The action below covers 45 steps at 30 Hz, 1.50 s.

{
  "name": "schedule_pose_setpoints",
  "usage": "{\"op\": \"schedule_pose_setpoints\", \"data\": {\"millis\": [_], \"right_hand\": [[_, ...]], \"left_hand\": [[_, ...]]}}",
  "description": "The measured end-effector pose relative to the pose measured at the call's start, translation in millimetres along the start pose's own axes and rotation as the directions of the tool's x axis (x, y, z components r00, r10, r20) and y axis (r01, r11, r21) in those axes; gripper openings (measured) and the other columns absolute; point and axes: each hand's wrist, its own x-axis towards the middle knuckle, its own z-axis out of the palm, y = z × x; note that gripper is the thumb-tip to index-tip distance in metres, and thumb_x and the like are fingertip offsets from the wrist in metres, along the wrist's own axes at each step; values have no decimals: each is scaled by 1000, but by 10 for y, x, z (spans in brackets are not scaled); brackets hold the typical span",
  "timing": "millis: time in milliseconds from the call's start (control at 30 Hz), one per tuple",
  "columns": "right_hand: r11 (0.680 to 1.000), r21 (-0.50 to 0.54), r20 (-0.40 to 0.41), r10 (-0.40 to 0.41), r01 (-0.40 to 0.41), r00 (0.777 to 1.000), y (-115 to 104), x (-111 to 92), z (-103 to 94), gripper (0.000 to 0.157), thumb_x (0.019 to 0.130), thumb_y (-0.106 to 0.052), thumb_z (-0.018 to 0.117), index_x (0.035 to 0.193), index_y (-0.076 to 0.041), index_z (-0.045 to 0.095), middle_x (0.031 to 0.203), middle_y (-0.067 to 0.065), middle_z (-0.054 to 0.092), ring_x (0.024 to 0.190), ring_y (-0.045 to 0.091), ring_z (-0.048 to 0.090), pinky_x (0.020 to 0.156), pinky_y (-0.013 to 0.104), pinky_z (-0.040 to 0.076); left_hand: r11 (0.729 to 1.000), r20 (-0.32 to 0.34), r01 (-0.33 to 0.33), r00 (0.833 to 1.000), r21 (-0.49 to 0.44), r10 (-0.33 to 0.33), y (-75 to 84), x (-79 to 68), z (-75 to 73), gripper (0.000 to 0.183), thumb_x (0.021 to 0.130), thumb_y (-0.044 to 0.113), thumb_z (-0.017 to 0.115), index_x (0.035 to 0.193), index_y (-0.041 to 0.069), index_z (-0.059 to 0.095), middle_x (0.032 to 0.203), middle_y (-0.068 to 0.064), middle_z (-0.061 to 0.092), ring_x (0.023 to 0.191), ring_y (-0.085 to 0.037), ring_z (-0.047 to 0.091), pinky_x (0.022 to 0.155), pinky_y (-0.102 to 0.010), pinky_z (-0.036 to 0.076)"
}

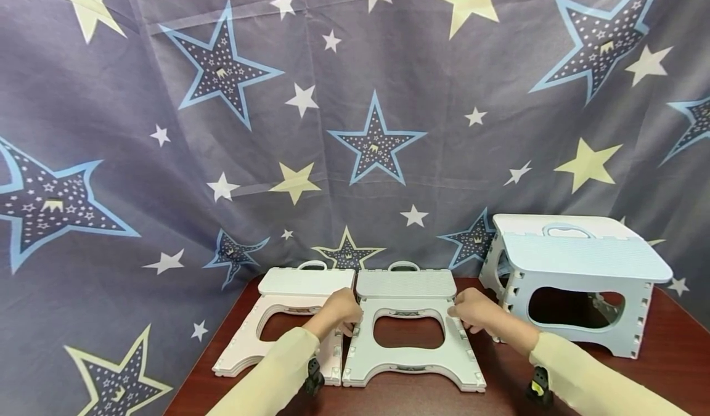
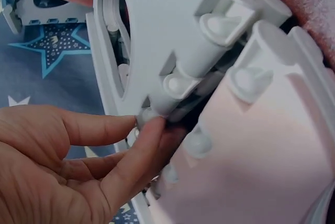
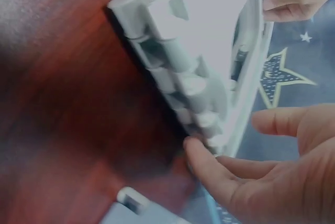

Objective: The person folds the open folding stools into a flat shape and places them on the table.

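A pale grey-green folding step stool (image 1: 407, 357) lies folded flat on the table, with a cut-out in its middle and a carry handle at the far end. My left hand (image 1: 342, 309) pinches its left hinged edge; the thumb and a finger meet that edge in the left wrist view. On the other side, my right hand (image 1: 478, 309) touches the right edge. The right wrist view shows a fingertip (image 3: 194, 148) against the hinge knuckles and the thumb held apart. A pale pink folded stool (image 1: 302, 282) lies close along the left side.
An unfolded pale blue step stool (image 1: 588, 259) stands at the right, with its top raised on its side panels. The dark red table (image 1: 516, 367) reaches back to a grey-blue curtain (image 1: 421, 52) printed with stars.
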Motion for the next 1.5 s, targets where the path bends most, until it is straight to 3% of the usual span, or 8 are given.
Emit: {"op": "schedule_pose_setpoints", "data": {"millis": [167, 300, 467, 833, 1033, 1200, 1367, 1500], "right_hand": [[989, -80, -41, -130, 126, 991, -139, -107, -160, 46, 97, -11, 63, 132, 17, 53, 115, 28, 66, 98, 34, 67, 80, 45, 58], [955, -60, -53, -293, 290, 955, -291, -203, -376, 41, 99, -11, 61, 132, 13, 56, 97, 15, 70, 82, 22, 64, 69, 37, 55], [881, -6, -64, -473, 474, 879, -468, -346, -772, 39, 102, -13, 60, 137, 6, 56, 96, 8, 74, 81, 13, 66, 69, 31, 56], [798, -109, -240, -600, 593, 763, -476, -716, -1489, 37, 104, -14, 59, 140, -4, 56, 103, -5, 75, 92, 3, 70, 78, 19, 56], [832, -155, -364, -550, 533, 752, -221, -905, -1895, 41, 105, -18, 59, 145, -9, 52, 107, -26, 70, 98, -8, 66, 77, 10, 51], [852, -121, -512, -493, 509, 703, 156, -998, -2189, 40, 105, -15, 58, 145, -15, 53, 107, -32, 69, 102, -16, 62, 80, 4, 44], [874, -82, -622, -421, 480, 661, 671, -1058, -2338, 44, 107, -17, 53, 151, -14, 47, 111, -38, 62, 105, -22, 55, 84, 0, 40], [852, 19, -629, -397, 524, 668, 1094, -1054, -2388, 42, 109, -14, 48, 151, -15, 46, 115, -34, 63, 106, -20, 57, 84, 0, 42]], "left_hand": [[984, -121, -78, 988, 158, 98, 120, -20, -64, 28, 78, -3, 64, 58, 9, 48, 50, -4, 50, 42, -13, 51, 40, -23, 41], [962, -239, -186, 943, 198, 232, 289, -21, -121, 8, 83, 11, 68, 79, 5, 70, 62, -3, 65, 57, -17, 59, 53, -30, 45], [937, -337, -349, 884, -15, 324, 567, 0, -94, 33, 94, 22, 66, 121, 5, 69, 101, -11, 78, 97, -28, 73, 85, -44, 57], [730, -364, -547, 832, -410, 419, 1074, -46, 249, 43, 97, 35, 68, 136, 17, 61, 118, -5, 73, 109, -21, 71, 94, -40, 58], [605, -295, -551, 829, -575, 475, 1308, -86, 466, 45, 98, 34, 68, 140, 20, 58, 129, -9, 69, 118, -22, 67, 101, -41, 54], [520, -258, -517, 833, -680, 490, 1477, -75, 670, 42, 99, 28, 67, 138, 15, 61, 130, -11, 69, 120, -22, 65, 107, -38, 50], [499, -172, -432, 858, -751, 484, 1550, -30, 907, 42, 101, 31, 63, 140, 16, 61, 132, -7, 68, 122, -19, 63, 106, -36, 49], [502, -109, -366, 877, -784, 468, 1547, 19, 1081, 44, 101, 36, 61, 141, 17, 60, 135, -8, 67, 122, -19, 63, 102, -40, 49]]}}
